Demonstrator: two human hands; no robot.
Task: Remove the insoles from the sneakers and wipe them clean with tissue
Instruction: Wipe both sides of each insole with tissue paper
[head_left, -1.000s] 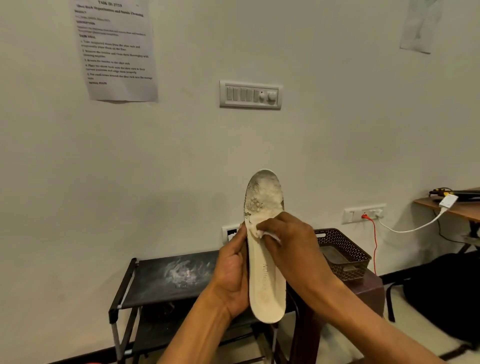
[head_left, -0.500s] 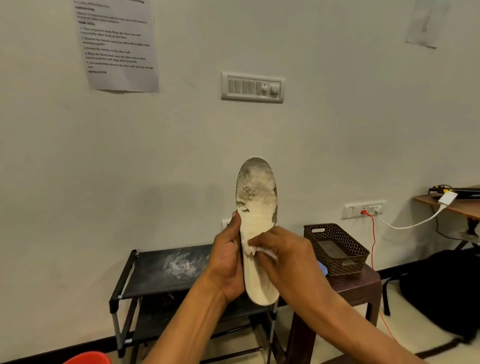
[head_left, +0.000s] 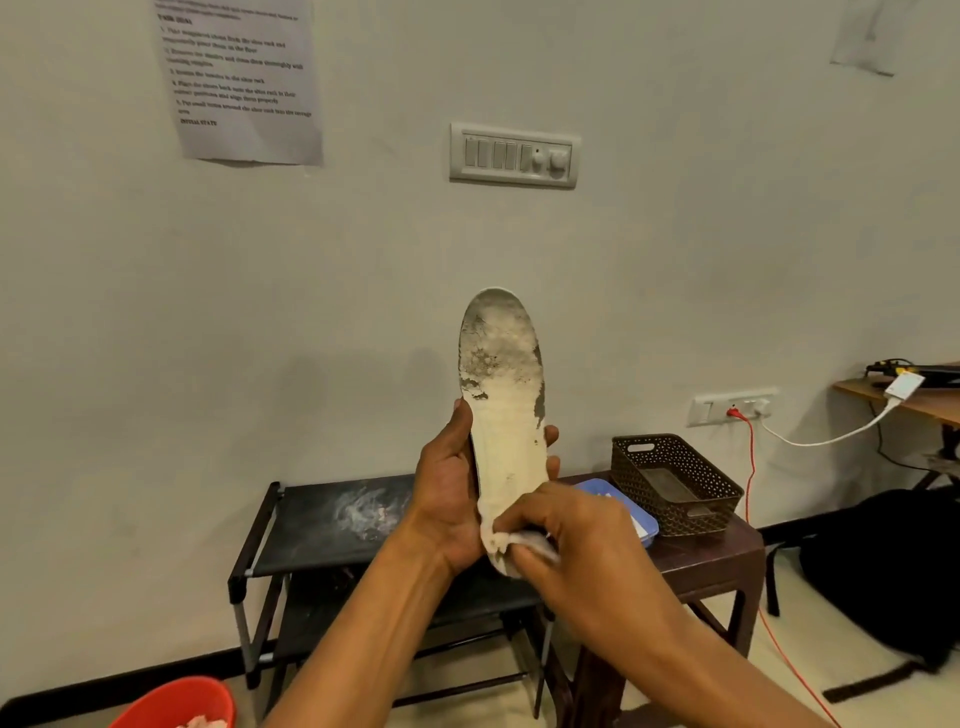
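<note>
Left grip (head_left: 449, 499) clasped the insole (head_left: 506, 426) upright by its middle, thumb on one edge, fingers round the other. Right grip (head_left: 566, 540), just below it, pinched a wad of tissue (head_left: 530, 545) against the heel end. Above the left grip the toe end was grey with dirt, so the wiping seemed only partly done. No sneakers showed. Beyond both grips stood a shoe rack (head_left: 322, 525).

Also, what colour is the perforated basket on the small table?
Dark brown: a perforated plastic basket with a lattice pattern; the head view shows it best.
</note>
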